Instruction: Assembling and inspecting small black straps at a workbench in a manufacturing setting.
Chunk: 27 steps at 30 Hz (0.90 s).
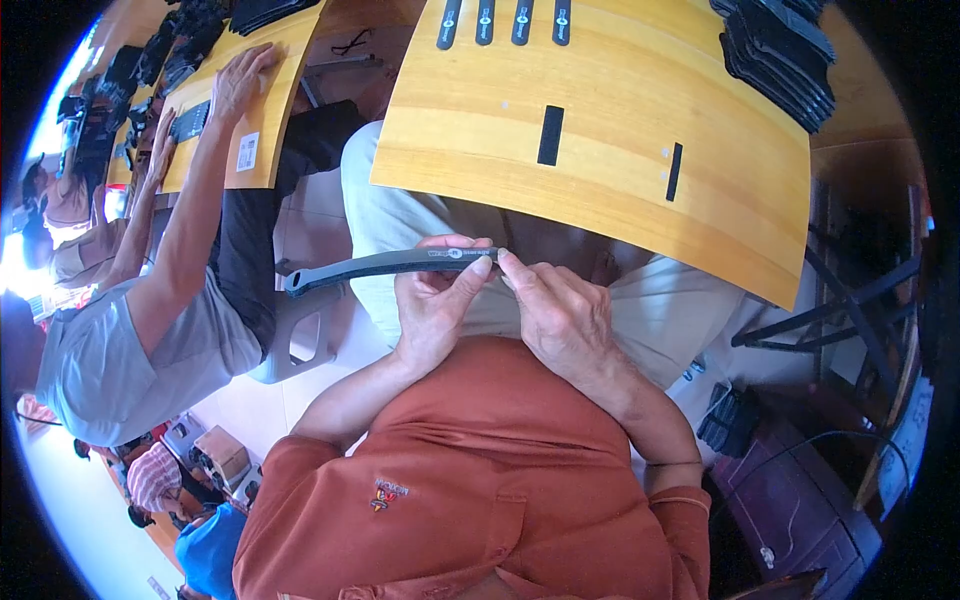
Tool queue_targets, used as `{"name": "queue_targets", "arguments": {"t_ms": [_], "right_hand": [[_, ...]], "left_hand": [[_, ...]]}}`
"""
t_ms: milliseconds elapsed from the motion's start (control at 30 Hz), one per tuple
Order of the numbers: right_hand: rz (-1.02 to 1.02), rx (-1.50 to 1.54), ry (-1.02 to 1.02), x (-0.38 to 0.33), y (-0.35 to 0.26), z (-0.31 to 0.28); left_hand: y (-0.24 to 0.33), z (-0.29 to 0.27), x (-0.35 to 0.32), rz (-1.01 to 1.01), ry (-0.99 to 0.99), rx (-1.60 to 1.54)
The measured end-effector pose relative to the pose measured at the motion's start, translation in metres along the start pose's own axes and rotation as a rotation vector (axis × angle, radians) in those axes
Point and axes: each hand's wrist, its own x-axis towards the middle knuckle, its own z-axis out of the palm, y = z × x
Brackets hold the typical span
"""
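Long dark-grey curved plastic strap (385,265) lies crosswise above your lap, long axis running left. Your left hand (435,305) pinches its right end; your right hand (560,315) touches that tip, fingers pressed together.

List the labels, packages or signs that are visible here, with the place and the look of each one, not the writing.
Strip print: small white mark on the long dark strip held between the left hand and right hand.
Table strips: four short dark strips with white marks, far edge of the wooden table.
White sticker: small rectangle on the neighbouring table, left.
Cardboard box: small, brown, on the floor, lower left.
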Motion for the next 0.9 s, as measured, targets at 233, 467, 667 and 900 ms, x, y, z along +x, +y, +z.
{"name": "queue_targets", "arguments": {"t_ms": [233, 467, 667, 900], "right_hand": [[-0.078, -0.14, 0.066, 0.0, -0.004, 0.001], [-0.097, -0.072, 0.032, 0.003, 0.0, -0.004], [-0.066, 0.047, -0.027, 0.0, 0.003, -0.007], [-0.024, 0.14, -0.122, -0.009, 0.011, -0.017]], "left_hand": [[0.0, 0.004, -0.005, 0.075, -0.001, 0.035], [-0.007, -0.002, -0.006, 0.066, -0.014, 0.054], [-0.005, -0.004, -0.009, 0.007, -0.047, 0.086], [0.003, -0.009, -0.01, -0.048, -0.172, 0.235]]}}
